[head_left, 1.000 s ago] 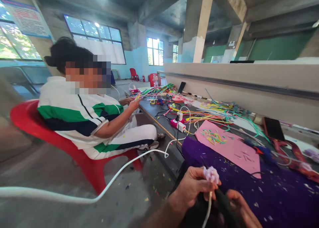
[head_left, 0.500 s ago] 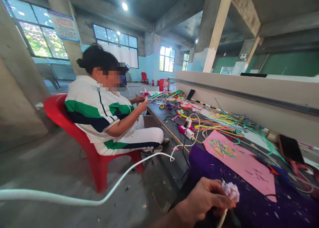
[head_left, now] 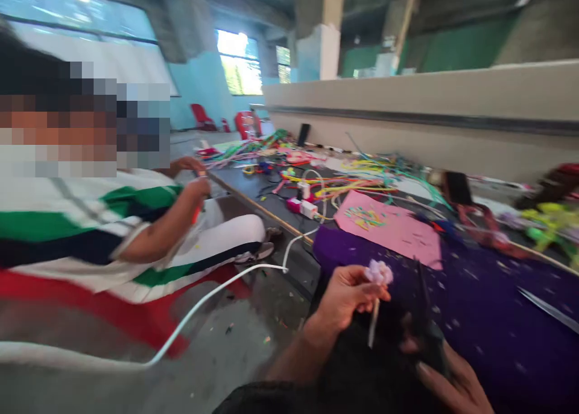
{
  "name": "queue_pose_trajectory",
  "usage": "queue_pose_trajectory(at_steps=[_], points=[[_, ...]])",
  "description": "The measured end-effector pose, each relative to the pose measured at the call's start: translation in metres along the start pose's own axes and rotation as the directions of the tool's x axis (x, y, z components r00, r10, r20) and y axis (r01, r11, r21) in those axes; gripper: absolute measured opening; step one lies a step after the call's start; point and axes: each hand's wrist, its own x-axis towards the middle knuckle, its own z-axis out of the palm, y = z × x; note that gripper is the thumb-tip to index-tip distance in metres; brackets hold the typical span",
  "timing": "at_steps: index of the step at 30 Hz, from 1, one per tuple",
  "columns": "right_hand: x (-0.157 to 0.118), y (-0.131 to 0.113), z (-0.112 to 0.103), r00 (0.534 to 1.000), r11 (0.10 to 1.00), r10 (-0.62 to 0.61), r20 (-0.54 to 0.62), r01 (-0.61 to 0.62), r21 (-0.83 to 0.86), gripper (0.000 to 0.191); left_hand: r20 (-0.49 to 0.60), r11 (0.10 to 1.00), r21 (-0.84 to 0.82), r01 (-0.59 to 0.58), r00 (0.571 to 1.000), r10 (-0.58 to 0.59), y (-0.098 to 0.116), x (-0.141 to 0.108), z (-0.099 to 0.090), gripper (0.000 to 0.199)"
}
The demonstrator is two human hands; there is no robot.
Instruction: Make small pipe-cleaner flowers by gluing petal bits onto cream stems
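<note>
My left hand [head_left: 348, 296] pinches a pale lilac fluffy flower [head_left: 379, 271] just under its head. Its thin pale stem [head_left: 373, 324] hangs down below the fingers. To the right, lower down, my right hand [head_left: 456, 372] is closed round a dark pair of scissors [head_left: 423, 293], smeared by motion, with the blades pointing up and away. The scissors are apart from the flower. Beyond both hands lies a pink sheet [head_left: 398, 230] with small yellow and green clippings [head_left: 364, 216], on a purple cloth [head_left: 479, 317].
A co-worker [head_left: 154, 233] sits at the left, hands at the table edge. A white cable [head_left: 217, 287] crosses in front. A power strip [head_left: 303, 207], bundled coloured stems [head_left: 362, 178], a phone [head_left: 458, 189] and yellow-green flowers [head_left: 549, 221] lie on the table.
My view has swung right and come closer to the table. The flower stays in my left hand, now apart from the scissors. My right hand has come into view at lower right.
</note>
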Motion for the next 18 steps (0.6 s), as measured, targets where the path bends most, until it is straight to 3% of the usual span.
queue_pose_trajectory(at_steps=[6, 10, 18], points=[[-0.006, -0.027, -0.01, 0.996, 0.993, 0.009, -0.09, 0.002, 0.118, 0.031, 0.016, 1.0, 0.01, -0.017, 1.0, 0.017, 0.023, 0.006, 0.017, 0.027], [-0.009, -0.04, -0.016, 0.985, 0.988, -0.024, -0.172, 0.05, 0.148, 0.03, 0.082, 0.993, 0.027, -0.112, 0.991, 0.109, 0.033, 0.002, 0.028, 0.024], [-0.008, -0.041, -0.019, 0.95, 0.974, -0.089, -0.298, 0.146, 0.174, 0.026, 0.193, 0.99, 0.111, -0.087, 0.979, 0.064, 0.032, 0.019, 0.041, 0.02]])
